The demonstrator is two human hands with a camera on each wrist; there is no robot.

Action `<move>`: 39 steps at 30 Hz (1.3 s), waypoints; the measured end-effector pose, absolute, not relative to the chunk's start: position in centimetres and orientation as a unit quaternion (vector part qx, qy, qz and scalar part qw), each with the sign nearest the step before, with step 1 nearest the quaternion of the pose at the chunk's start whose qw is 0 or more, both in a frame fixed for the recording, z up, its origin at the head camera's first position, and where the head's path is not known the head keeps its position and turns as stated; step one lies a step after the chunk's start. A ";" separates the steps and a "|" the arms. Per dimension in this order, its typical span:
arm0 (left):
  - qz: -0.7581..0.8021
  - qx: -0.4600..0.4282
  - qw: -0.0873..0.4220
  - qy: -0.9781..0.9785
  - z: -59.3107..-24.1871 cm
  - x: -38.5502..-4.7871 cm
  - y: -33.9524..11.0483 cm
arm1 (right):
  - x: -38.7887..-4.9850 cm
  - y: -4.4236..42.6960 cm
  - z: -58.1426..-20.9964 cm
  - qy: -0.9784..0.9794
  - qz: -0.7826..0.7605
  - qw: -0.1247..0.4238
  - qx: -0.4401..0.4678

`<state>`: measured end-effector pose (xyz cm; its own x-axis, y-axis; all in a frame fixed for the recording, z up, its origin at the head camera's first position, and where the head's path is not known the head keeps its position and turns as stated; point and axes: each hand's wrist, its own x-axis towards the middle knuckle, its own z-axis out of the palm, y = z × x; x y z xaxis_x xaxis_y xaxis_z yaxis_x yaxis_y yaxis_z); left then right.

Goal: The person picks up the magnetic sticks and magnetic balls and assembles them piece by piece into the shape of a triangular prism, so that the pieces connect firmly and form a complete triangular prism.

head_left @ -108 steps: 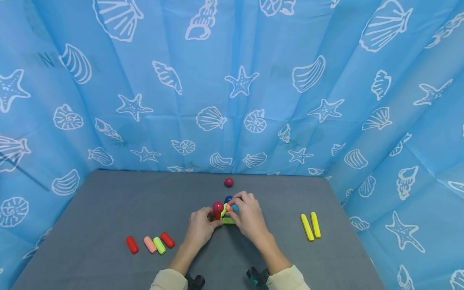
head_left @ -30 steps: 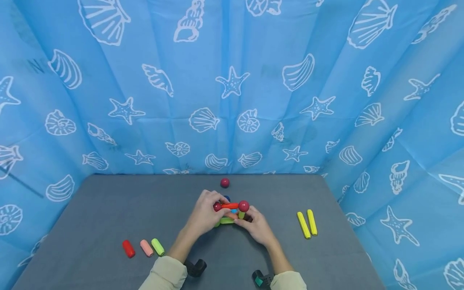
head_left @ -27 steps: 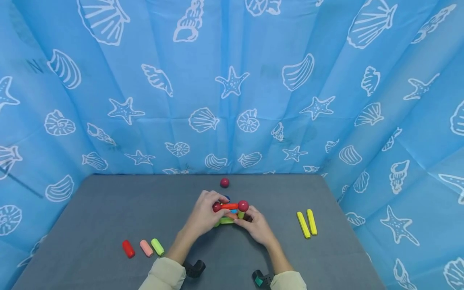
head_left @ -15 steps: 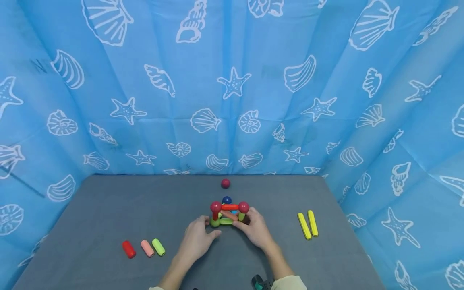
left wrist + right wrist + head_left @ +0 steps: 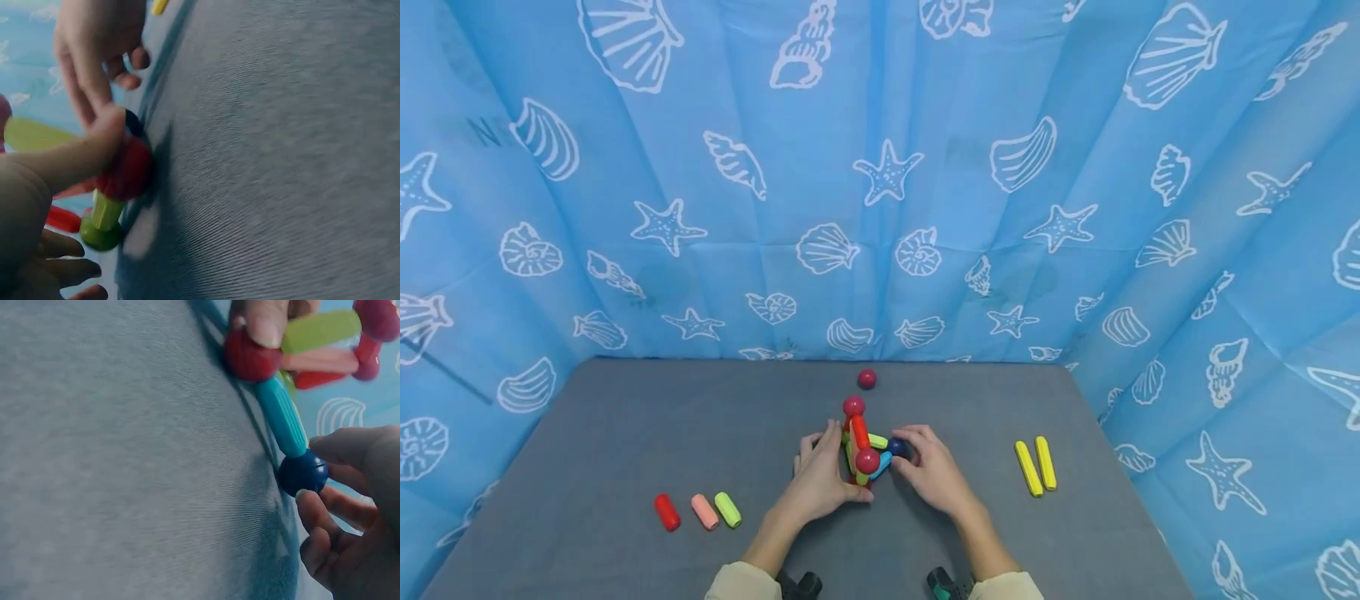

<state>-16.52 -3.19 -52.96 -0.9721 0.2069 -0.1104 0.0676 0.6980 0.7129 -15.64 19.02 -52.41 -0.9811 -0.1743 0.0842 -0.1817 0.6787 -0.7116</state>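
A structure of magnetic rods and balls stands on the table, its red top rod [image 5: 860,432] running front to back between two red balls. My left hand [image 5: 822,477] grips its left side; the thumb lies on a low red ball [image 5: 131,172] and the fingers reach near a green ball [image 5: 100,234]. On the right, my right hand [image 5: 934,471] pinches a dark blue ball [image 5: 304,472] with thumb and fingertips. This ball joins a light blue rod [image 5: 282,415] leading to the low red ball. The left hand partly hides the structure's left side.
Left of my arms lie a red rod [image 5: 667,512], a pink rod [image 5: 704,512] and a light green rod [image 5: 727,509]. Two yellow rods [image 5: 1036,467] lie at the right. Behind the structure sits a loose red ball [image 5: 867,379]. A blue shell-patterned curtain [image 5: 880,208] borders the table.
A red rod from the left group now spans the top balls. Since half a second ago, the structure has turned clockwise, bringing the dark blue ball from back to right; the right hand has shifted to it.
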 end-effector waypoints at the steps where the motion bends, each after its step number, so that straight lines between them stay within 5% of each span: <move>1: 0.377 0.071 0.080 0.920 -53.0 -16.7 -3.3 | -15.6 19.1 -52.5 -0.919 0.383 0.005 0.092; 11: 0.368 0.034 -0.024 0.929 -52.6 -17.6 -4.5 | -16.6 20.1 -53.2 -0.901 0.431 0.043 0.041; 27: 0.309 0.085 0.068 0.945 -50.5 -12.5 -18.6 | -20.3 18.4 -54.0 -0.903 0.419 0.046 0.080; 39: 0.296 0.097 0.047 0.949 -51.4 -14.1 -14.8 | -19.1 20.3 -54.7 -0.893 0.448 0.009 0.046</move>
<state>-14.10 -14.83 -51.42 -0.9766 0.2127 -0.0323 0.1564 0.8053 0.5719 -19.15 20.27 -54.70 -0.9956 -0.0739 0.0571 -0.0899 0.5936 -0.7997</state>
